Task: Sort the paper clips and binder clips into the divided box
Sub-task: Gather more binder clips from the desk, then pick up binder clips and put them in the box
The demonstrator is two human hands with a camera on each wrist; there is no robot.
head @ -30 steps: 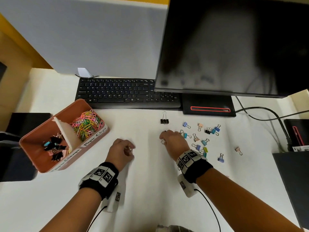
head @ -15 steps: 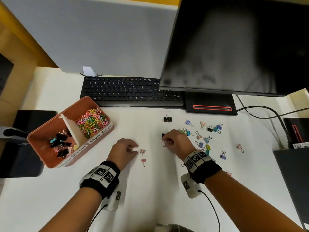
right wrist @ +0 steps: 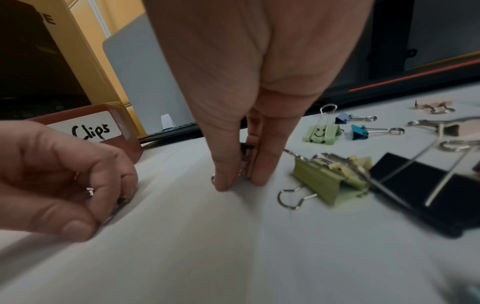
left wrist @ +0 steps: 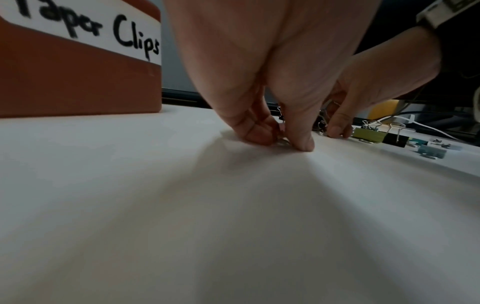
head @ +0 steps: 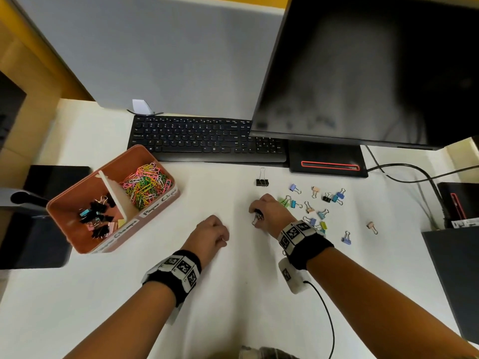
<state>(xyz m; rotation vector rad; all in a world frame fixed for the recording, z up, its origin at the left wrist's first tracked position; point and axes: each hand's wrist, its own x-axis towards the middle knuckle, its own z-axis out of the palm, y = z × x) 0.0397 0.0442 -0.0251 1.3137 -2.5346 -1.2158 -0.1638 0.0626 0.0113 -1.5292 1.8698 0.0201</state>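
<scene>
A person's two hands work low over a smooth white desk (head: 233,307), each wrist wrapped in a black band with square printed markers. The right hand (head: 269,212) pinches a small black binder clip (head: 257,218) between thumb and fingers, its wire handles against the desktop; the right wrist view shows the dark folded metal squeezed between the fingertips (right wrist: 224,181). The left hand (head: 211,233) is curled, fingertips down on the desk, nipping a small clip with bright wire loops (left wrist: 281,142); its colour cannot be made out. To the left sits the divided box (head: 77,200), a rounded terracotta-coloured tub split by a pale wall: glossy neon paper clips (head: 146,185) fill the far compartment, black and pastel binder clips (head: 97,216) the near one. A white handwritten label on its side reads "Paper Clips" (left wrist: 85,30). Loose binder clips (head: 315,206) in blue, green, peach and black lie scattered just right of the right hand, and a lone black one (head: 262,181) stands nearer the black keyboard (head: 202,138) and the dark monitor (head: 363,73)
</scene>
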